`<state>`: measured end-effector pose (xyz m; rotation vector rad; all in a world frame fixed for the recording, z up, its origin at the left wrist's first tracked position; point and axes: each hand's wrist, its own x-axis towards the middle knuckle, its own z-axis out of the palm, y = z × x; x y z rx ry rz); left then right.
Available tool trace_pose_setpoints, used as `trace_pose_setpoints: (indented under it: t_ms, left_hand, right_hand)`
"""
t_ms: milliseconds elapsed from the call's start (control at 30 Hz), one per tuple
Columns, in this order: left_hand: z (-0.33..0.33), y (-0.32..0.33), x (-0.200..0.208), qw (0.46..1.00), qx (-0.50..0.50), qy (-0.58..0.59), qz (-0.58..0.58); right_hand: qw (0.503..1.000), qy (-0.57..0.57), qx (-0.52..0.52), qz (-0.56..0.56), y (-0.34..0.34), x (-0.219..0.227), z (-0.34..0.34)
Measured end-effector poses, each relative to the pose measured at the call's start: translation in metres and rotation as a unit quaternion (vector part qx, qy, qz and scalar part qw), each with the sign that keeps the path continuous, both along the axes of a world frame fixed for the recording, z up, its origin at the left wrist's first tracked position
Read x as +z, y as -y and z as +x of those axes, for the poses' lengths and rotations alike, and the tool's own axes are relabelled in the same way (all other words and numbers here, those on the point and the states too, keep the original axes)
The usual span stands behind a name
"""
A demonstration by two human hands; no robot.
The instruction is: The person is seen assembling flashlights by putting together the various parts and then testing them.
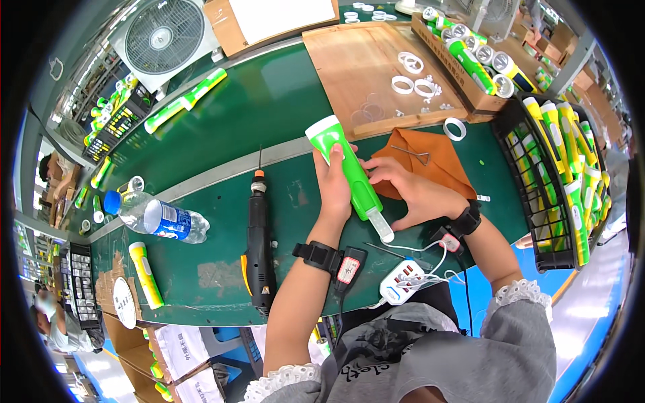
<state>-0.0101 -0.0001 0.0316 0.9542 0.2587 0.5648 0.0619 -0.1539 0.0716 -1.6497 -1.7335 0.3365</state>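
Above the green bench (188, 265), a wooden tray (353, 67) bears white rings (403, 92). At right, a black mesh crate (505, 121) is packed with yellow, green and white flashlights (552, 131); a cardboard box (443, 64) beyond holds more. The left hand (331, 185) wraps round a green flashlight (356, 176) over the bench, fingers closed. The right hand (420, 193) arches beside it, thumb spread from fingers; whether their tips touch it, I cannot tell.

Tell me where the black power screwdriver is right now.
In the head view, the black power screwdriver is left of centre on the green workbench, between the clear blue-capped bottle and the left hand.
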Motion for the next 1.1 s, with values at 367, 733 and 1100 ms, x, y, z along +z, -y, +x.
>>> trace_pose_setpoints:
  t_ms: [367, 733, 1100]
  left_hand:
    - [-0.001, -0.002, 0.001, 0.998, 0.006, 0.053, 0.034]
    - [-0.001, 0.01, 0.007, 0.997, -0.057, -0.052, 0.009]
    - [-0.002, 0.009, 0.01, 0.995, -0.058, -0.076, 0.022]
  right_hand:
    - [0.999, -0.039, -0.017, 0.032, -0.006, -0.006, -0.001]
    - [0.955, 0.0, -0.293, 0.039, -0.007, -0.035, 0.03]
    - [0.94, -0.147, -0.294, 0.087, -0.009, -0.024, 0.023]
